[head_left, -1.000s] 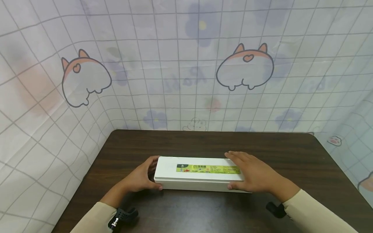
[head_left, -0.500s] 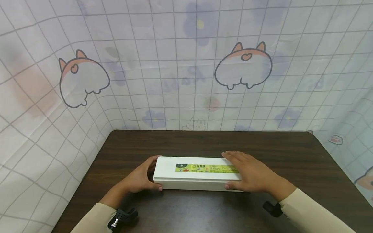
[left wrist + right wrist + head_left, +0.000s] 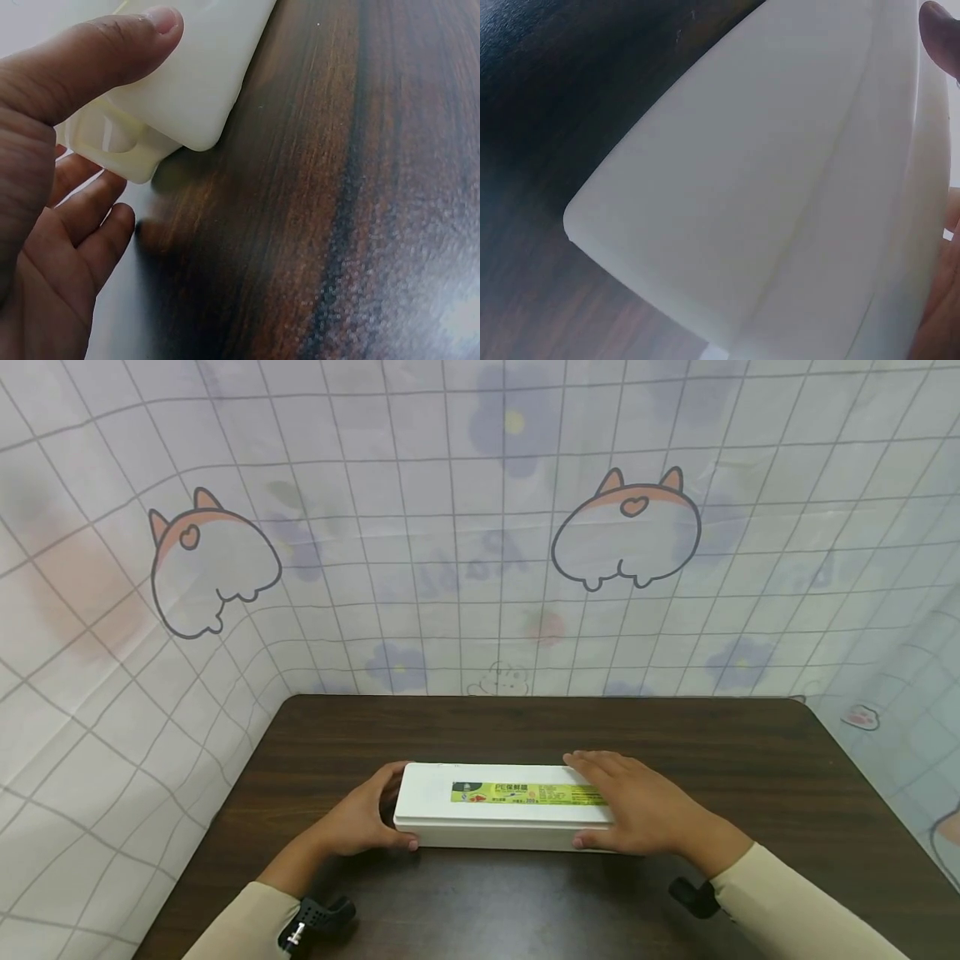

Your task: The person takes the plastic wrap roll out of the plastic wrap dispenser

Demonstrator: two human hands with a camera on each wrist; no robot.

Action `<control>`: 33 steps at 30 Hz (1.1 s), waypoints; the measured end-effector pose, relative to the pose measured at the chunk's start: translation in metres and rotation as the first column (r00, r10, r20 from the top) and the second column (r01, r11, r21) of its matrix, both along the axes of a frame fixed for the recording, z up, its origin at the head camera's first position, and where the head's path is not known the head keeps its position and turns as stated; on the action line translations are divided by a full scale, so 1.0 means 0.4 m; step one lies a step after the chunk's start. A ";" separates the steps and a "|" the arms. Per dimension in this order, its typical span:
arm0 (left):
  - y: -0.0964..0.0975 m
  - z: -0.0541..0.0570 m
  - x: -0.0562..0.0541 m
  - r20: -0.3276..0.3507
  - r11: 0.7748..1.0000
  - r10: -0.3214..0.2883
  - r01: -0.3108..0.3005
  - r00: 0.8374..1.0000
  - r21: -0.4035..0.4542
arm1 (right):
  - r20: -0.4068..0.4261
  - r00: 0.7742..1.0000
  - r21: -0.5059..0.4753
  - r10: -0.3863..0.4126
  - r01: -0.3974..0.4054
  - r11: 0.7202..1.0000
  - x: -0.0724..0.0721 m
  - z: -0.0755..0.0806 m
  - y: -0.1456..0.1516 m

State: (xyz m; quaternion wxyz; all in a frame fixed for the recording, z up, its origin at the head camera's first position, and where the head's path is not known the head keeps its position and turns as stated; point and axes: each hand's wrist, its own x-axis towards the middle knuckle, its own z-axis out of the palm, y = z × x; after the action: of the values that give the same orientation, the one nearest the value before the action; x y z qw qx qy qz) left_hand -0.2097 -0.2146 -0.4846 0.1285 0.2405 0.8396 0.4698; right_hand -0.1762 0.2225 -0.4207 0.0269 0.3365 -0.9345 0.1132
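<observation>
A long white cling film box [image 3: 431, 797] with a yellow-green label [image 3: 525, 793] lies lengthwise across the table in the head view. At its left end, my left hand [image 3: 360, 814] grips it, thumb on the near side and fingers curled behind. My right hand [image 3: 645, 802] spans the right part of the box, thumb along the near side, fingers reaching over to the far side and covering the label's end. In the left wrist view the thumb [image 3: 142, 37] rests against the box's near side. The right wrist view is mostly filled by the pale box wall [image 3: 705, 165].
The dark wood-grain table [image 3: 480, 727] extends around the box. Behind and beside it hangs a white gridded cloth [image 3: 480, 543] with cartoon prints. A black strap [image 3: 318, 918] is on the left wrist, and a dark device [image 3: 693, 897] on the right.
My right hand has shifted slightly left over the box, covering more of the label. My left hand keeps its hold at the left end, and the box stays nearly in place.
</observation>
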 end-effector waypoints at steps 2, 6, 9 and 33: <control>0.000 0.000 0.000 0.000 1.000 0.003 -0.003 1.000 -0.006 | 0.001 1.000 0.000 0.000 0.000 1.000 -0.001 0.000 -0.003; 0.002 0.003 0.001 0.003 1.000 0.003 -0.003 1.000 -0.006 | -0.005 1.000 0.001 -0.001 0.001 1.000 -0.002 0.000 -0.008; 0.002 0.005 0.002 0.005 1.000 0.007 -0.007 1.000 -0.011 | -0.008 1.000 0.007 -0.001 0.001 1.000 -0.003 0.000 -0.013; 0.003 0.001 0.007 0.007 0.999 0.029 -0.029 1.000 -0.043 | -0.011 1.000 0.017 0.020 -0.020 1.000 -0.006 -0.007 -0.047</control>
State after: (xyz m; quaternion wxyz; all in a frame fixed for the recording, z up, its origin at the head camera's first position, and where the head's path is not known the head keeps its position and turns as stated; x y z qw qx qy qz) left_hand -0.2071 -0.2135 -0.4840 0.1299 0.2237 0.8524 0.4544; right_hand -0.1786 0.2037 -0.4234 0.0282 0.3466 -0.9318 0.1038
